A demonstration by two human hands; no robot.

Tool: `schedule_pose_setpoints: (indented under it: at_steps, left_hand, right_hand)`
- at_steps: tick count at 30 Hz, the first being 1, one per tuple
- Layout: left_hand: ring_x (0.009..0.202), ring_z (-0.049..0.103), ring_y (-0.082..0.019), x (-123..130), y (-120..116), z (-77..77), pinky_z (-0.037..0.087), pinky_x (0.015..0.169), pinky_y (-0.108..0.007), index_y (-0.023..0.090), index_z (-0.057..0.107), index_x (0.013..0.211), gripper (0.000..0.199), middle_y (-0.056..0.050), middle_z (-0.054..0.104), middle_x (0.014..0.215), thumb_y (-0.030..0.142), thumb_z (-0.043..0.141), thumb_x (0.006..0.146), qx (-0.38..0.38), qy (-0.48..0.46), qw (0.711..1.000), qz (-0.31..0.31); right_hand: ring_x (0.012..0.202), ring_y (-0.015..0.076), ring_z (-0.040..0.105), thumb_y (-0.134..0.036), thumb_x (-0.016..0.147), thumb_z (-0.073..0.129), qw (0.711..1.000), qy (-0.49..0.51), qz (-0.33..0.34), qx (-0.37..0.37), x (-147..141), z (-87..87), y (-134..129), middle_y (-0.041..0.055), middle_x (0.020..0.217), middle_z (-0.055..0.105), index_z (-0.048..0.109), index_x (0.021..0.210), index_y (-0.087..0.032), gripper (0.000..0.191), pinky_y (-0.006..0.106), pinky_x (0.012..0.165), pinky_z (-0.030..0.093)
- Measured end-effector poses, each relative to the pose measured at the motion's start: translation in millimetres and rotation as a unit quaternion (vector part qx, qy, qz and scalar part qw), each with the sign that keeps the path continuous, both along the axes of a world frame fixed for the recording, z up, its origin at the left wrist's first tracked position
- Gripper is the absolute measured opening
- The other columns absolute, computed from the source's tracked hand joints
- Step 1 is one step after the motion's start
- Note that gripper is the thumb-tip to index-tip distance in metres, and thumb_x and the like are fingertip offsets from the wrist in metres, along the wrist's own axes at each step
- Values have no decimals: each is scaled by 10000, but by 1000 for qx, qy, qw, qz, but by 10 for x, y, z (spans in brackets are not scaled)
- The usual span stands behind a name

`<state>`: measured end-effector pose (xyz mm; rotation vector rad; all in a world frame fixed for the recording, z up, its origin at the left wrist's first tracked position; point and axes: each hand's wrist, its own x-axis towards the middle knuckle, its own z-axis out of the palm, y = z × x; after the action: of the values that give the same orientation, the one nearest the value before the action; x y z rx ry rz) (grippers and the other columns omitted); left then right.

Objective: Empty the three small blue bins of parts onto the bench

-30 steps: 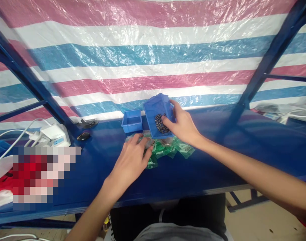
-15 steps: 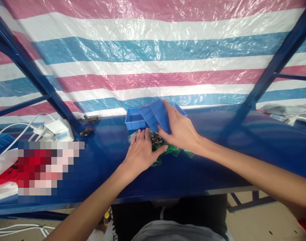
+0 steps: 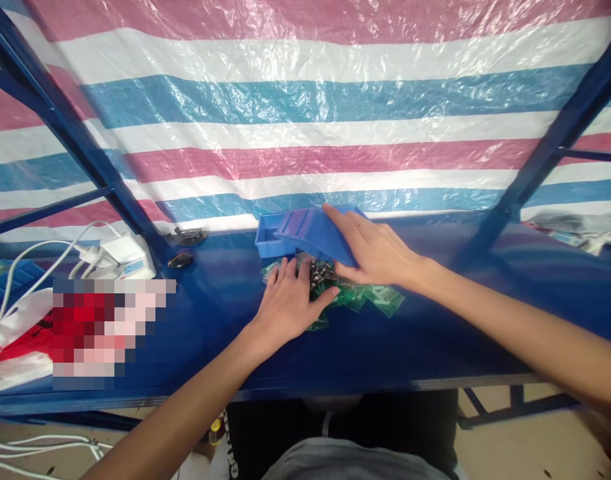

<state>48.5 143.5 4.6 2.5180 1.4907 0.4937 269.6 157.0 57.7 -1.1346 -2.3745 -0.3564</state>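
Note:
My right hand (image 3: 378, 247) grips a blue plastic bin (image 3: 318, 233), tipped over with its underside towards me. Below its lower edge lies a heap of small dark and silvery metal parts (image 3: 323, 273), too small to name. Green-tinted clear plastic bags (image 3: 355, 298) spread under and around the heap. On the left side of the heap rests my left hand (image 3: 290, 297), palm down, fingers apart, thumb pointing right. Behind the tilted bin stands another blue bin (image 3: 269, 248), upright and partly hidden.
On the blue table (image 3: 210, 347), a white power strip (image 3: 130, 257) with cables stands at the left, near a small black object (image 3: 180, 260). Blue frame posts (image 3: 540, 147) rise on both sides before a striped plastic sheet (image 3: 305, 100). Bags and cables lie far right.
The bin in my right hand has tipped further and come lower. More metal parts show in the heap, and the bags spread further right. My left hand stays beside them.

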Motion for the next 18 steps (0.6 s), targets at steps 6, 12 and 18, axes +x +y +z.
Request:
schedule_pose_setpoints:
  at_steps: [6,12,18]
  left_hand:
    - [1323,530,-423,-92,195,277,475,1043,-567,152,521,1435,692,-200,569,1406,665,466,974,21,-28,999,-29]
    - [1144,610,-302,-155,646,565,506,979,-458,183,486,1432,558,-129,624,1252,327,669,924,155,-82,982,-67]
    - [1025,635,-251,-147,1112,372,492,993,-415,208,726,1230,293,-90,647,1073,316,596,991,145,-67,982,-102]
  right_hand:
    - [1269,432,523,-524,893,527,998,61,-1,6,103,123,69,225,1496,493,196,1636,-142,899,546,925,520]
    - [1205,368,584,-376,912,477,970,226,-76,47,-10,235,577,212,1462,543,303,1570,-107,732,513,990,504]
    - [1028,328,673,-318,973,390,956,162,-216,-115,-148,87,1315,213,1134,719,577,1303,-72,452,410,881,518]
